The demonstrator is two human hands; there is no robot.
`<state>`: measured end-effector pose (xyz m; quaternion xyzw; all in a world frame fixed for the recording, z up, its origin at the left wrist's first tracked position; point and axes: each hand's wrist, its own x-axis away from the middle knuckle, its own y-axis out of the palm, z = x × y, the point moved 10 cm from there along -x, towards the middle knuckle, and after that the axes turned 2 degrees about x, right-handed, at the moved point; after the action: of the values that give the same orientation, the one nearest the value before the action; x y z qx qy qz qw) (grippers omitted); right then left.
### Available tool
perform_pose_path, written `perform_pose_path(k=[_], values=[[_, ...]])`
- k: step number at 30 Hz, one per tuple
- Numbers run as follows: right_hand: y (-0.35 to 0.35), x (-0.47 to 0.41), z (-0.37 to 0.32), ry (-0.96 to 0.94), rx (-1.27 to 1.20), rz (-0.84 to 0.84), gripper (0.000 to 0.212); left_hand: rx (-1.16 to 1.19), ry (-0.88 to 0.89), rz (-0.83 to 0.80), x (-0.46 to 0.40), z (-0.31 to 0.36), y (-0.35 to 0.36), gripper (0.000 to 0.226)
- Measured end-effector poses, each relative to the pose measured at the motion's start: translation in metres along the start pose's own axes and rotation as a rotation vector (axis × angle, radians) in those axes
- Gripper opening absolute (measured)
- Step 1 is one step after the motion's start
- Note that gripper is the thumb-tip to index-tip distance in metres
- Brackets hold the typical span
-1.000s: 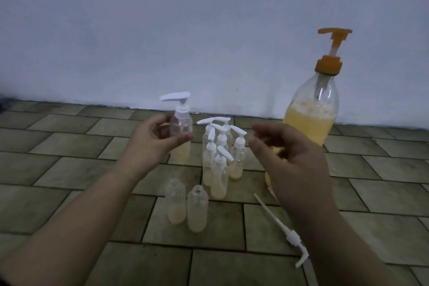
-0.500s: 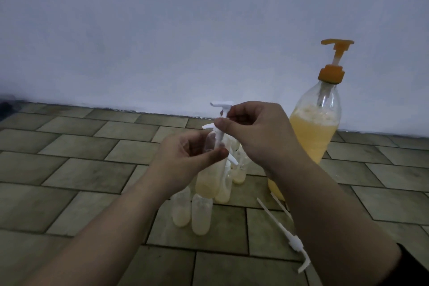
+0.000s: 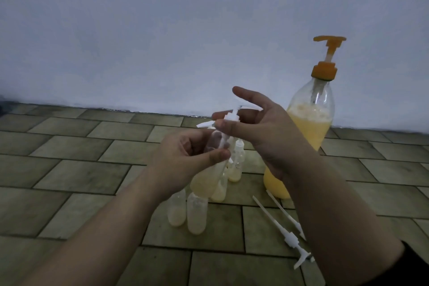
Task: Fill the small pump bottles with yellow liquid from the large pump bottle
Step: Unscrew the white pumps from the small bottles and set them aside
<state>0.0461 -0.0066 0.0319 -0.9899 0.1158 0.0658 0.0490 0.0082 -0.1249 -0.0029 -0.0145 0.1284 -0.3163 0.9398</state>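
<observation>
The left hand (image 3: pixel 183 158) gripped a small bottle (image 3: pixel 209 176), tilted, above the capless bottles (image 3: pixel 188 211) on the tiles (image 3: pixel 69 169). The right hand (image 3: pixel 262 132) pinched its white pump (image 3: pixel 232 118). The large bottle (image 3: pixel 311 123) stood behind, upright.

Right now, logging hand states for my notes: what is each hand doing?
Left hand: grips a small bottle, held tilted.
Right hand: thumb and finger pinch the bottle's white pump; other fingers straight.

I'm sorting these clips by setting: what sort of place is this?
Probably a floor by a wall, indoors or on a patio; I cannot tell which. The bottles stand directly on brick-pattern tiles meeting a plain pale wall, with no table visible.
</observation>
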Motion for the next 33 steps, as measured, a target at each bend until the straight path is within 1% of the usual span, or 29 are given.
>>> perform_pose_path(k=[2,4,5,7,8,9,11,14,15,17,20,24,27,29,30,32,33], values=[[-0.011,0.0,-0.003,-0.013,-0.014,0.059,0.08,0.016,0.014,0.031,0.0,0.002,-0.002,0.04],[-0.02,0.001,-0.006,-0.022,-0.027,0.097,0.072,0.024,0.016,0.073,-0.001,0.003,-0.007,0.044],[-0.019,0.002,-0.008,-0.038,-0.021,0.086,0.065,0.0,0.015,0.073,-0.002,0.004,-0.008,0.047],[-0.009,0.006,-0.019,-0.117,0.044,0.059,0.041,-0.073,0.021,0.047,-0.005,0.007,-0.006,0.053],[-0.008,0.008,-0.026,-0.162,0.064,0.071,0.03,-0.11,0.023,0.041,-0.007,0.008,-0.007,0.054],[-0.011,0.011,-0.033,-0.2,0.063,0.103,0.025,-0.144,0.027,0.045,-0.009,0.009,-0.009,0.056],[-0.026,0.016,-0.048,-0.264,0.008,0.188,0.027,-0.201,0.028,0.076,-0.015,0.007,-0.018,0.054],[-0.06,0.034,-0.067,-0.358,-0.059,0.367,0.039,-0.239,-0.016,0.135,-0.022,-0.004,-0.036,0.047],[-0.071,0.042,-0.069,-0.377,-0.042,0.42,0.038,-0.254,-0.034,0.152,-0.023,-0.008,-0.042,0.043],[-0.089,0.058,-0.062,-0.366,0.024,0.489,0.027,-0.258,-0.061,0.17,-0.024,-0.015,-0.052,0.038],[-0.118,0.08,-0.024,-0.238,0.08,0.575,0.016,-0.186,-0.133,0.183,-0.023,-0.04,-0.066,0.034],[-0.143,0.109,0.055,0.01,0.131,0.635,0.014,-0.225,-0.258,0.159,-0.019,-0.086,-0.081,0.033],[-0.15,0.124,0.114,0.113,0.201,0.669,0.019,-0.244,-0.322,0.11,-0.016,-0.114,-0.083,0.035],[-0.151,0.129,0.144,0.15,0.3,0.712,0.024,-0.267,-0.359,0.046,-0.014,-0.127,-0.081,0.041],[-0.149,0.13,0.149,0.118,0.406,0.733,0.027,-0.28,-0.371,0.025,-0.015,-0.132,-0.08,0.044],[-0.133,0.127,0.143,-0.088,0.708,0.689,0.032,-0.285,-0.383,0.012,-0.016,-0.138,-0.08,0.046],[-0.123,0.126,0.142,-0.157,0.813,0.654,0.032,-0.288,-0.387,0.008,-0.016,-0.14,-0.08,0.047]])
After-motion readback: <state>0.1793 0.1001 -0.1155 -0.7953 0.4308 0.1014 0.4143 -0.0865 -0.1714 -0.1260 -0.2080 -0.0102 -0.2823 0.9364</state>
